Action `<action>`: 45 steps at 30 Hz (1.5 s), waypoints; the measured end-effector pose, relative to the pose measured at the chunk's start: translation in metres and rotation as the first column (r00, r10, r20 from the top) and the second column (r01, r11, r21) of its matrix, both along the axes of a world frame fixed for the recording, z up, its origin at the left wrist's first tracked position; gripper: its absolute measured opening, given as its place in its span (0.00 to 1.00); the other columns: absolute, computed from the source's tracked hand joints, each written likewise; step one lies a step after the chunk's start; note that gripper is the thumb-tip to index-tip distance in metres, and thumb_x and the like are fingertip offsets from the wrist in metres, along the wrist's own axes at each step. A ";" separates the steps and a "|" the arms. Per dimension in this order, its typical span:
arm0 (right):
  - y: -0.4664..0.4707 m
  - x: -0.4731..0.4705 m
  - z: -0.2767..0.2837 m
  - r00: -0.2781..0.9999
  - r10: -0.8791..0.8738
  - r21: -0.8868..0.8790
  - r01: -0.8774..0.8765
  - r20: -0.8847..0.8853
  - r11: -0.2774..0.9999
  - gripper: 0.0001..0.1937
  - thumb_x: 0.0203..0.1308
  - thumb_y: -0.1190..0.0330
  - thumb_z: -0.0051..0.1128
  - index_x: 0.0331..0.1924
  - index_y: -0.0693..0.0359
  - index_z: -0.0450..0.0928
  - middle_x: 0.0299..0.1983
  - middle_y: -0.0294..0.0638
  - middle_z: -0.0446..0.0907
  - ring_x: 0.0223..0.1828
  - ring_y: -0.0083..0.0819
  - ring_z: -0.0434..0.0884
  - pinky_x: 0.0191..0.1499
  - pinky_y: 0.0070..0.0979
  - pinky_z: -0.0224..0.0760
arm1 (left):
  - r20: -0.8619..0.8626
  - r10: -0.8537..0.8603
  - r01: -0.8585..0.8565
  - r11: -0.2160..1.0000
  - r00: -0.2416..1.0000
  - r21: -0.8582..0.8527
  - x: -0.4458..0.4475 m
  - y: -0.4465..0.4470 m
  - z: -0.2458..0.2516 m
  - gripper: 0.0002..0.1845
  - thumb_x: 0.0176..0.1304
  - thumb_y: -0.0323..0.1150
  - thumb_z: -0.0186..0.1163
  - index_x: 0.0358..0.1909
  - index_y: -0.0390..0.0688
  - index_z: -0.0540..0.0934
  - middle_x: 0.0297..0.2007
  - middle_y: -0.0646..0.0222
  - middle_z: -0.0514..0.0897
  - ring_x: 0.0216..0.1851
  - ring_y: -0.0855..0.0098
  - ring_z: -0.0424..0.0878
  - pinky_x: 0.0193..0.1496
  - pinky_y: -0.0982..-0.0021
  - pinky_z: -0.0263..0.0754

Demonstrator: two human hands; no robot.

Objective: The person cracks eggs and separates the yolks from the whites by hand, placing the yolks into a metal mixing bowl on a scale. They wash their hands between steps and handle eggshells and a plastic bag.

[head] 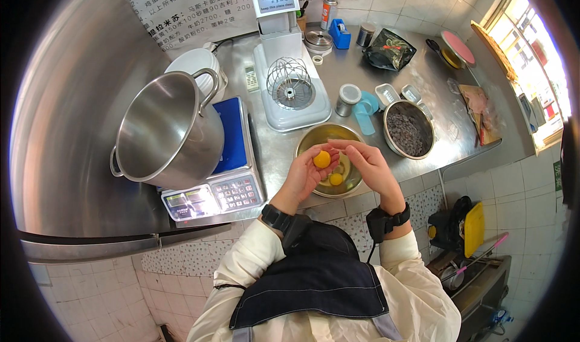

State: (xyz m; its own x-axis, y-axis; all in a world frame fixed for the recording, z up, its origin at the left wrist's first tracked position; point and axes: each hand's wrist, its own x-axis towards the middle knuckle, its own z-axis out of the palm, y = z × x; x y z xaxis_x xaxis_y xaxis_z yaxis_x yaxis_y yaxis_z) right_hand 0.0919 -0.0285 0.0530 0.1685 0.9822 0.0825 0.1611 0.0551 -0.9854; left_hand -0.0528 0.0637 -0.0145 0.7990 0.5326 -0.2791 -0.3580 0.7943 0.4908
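My left hand (308, 172) is cupped palm up over a steel mixing bowl (300, 139), and an egg yolk (321, 159) rests on its fingers. Beside it my right hand (366, 164) reaches across the bowl with the fingers stretched towards the left fingertips; I see nothing held in it. Another yolk (335, 179) lies in clear egg white in the bowl below. The bowl stands near the front edge of the steel worktop, and the hands and wrists hide part of its rim.
A large steel pot (158, 129) stands tilted-looking on a digital scale (235, 192) at the left. Behind the bowl is a stand mixer (294, 111) with a whisk. Right of it are a lidded shaker (348, 99), blue strips (365, 113) and a bowl of dark pieces (408, 133).
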 end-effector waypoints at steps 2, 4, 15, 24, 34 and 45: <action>-0.001 0.001 0.007 0.978 -0.037 -0.114 0.062 0.207 0.992 0.15 0.69 0.66 0.44 0.50 0.69 0.77 0.43 0.43 0.83 0.43 0.25 0.80 0.48 0.22 0.72 | 0.008 -0.011 0.011 1.000 1.000 0.002 0.000 0.000 -0.001 0.18 0.70 0.35 0.43 0.52 0.32 0.72 0.50 0.56 0.77 0.53 0.64 0.77 0.60 0.64 0.71; -0.002 0.002 0.014 0.901 -0.062 -0.223 0.172 0.429 0.960 0.15 0.69 0.67 0.45 0.47 0.69 0.78 0.39 0.42 0.84 0.39 0.25 0.80 0.44 0.22 0.73 | 0.003 -0.018 0.018 1.000 1.000 -0.001 0.001 0.001 -0.002 0.18 0.70 0.35 0.43 0.52 0.32 0.72 0.50 0.56 0.77 0.53 0.64 0.76 0.60 0.64 0.71; 0.007 0.000 -0.079 0.753 -0.251 -0.182 0.176 -0.609 0.967 0.19 0.71 0.61 0.41 0.58 0.63 0.70 0.53 0.41 0.76 0.53 0.27 0.76 0.54 0.25 0.70 | 0.031 0.036 -0.037 0.999 0.999 0.024 0.011 0.001 -0.019 0.19 0.71 0.36 0.41 0.54 0.34 0.71 0.50 0.59 0.77 0.54 0.67 0.74 0.60 0.67 0.67; 0.014 -0.018 -0.099 0.423 -0.275 -0.232 0.152 -0.863 0.961 0.18 0.70 0.62 0.38 0.53 0.66 0.71 0.50 0.43 0.77 0.51 0.32 0.77 0.55 0.28 0.71 | 0.026 0.112 -0.114 0.989 0.993 0.095 0.015 -0.002 -0.022 0.17 0.72 0.36 0.42 0.54 0.36 0.71 0.51 0.64 0.75 0.55 0.71 0.71 0.62 0.70 0.63; 0.017 -0.025 -0.099 0.363 -0.255 -0.203 0.176 -0.896 0.963 0.20 0.70 0.61 0.36 0.54 0.69 0.70 0.53 0.46 0.76 0.54 0.35 0.76 0.58 0.31 0.69 | 0.007 0.176 -0.176 0.978 0.984 0.108 0.009 -0.006 -0.010 0.19 0.71 0.35 0.40 0.58 0.35 0.68 0.54 0.60 0.74 0.60 0.69 0.69 0.65 0.69 0.60; 0.013 -0.026 -0.105 0.336 -0.211 -0.171 0.146 -0.918 0.974 0.22 0.70 0.60 0.33 0.55 0.70 0.70 0.53 0.45 0.76 0.54 0.35 0.76 0.58 0.31 0.69 | -0.007 0.191 -0.189 0.973 0.981 0.133 0.002 -0.010 -0.011 0.20 0.70 0.35 0.40 0.60 0.36 0.67 0.57 0.59 0.73 0.62 0.68 0.68 0.68 0.69 0.58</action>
State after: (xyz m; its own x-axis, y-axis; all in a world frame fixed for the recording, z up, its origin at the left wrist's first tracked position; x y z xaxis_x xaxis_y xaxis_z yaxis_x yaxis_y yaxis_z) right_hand 0.0659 -0.0154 -0.0524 0.2770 0.9152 -0.2926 -0.8545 0.0954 -0.5106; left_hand -0.0508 0.0537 -0.0259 0.6746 0.7071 -0.2117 -0.4854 0.6411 0.5944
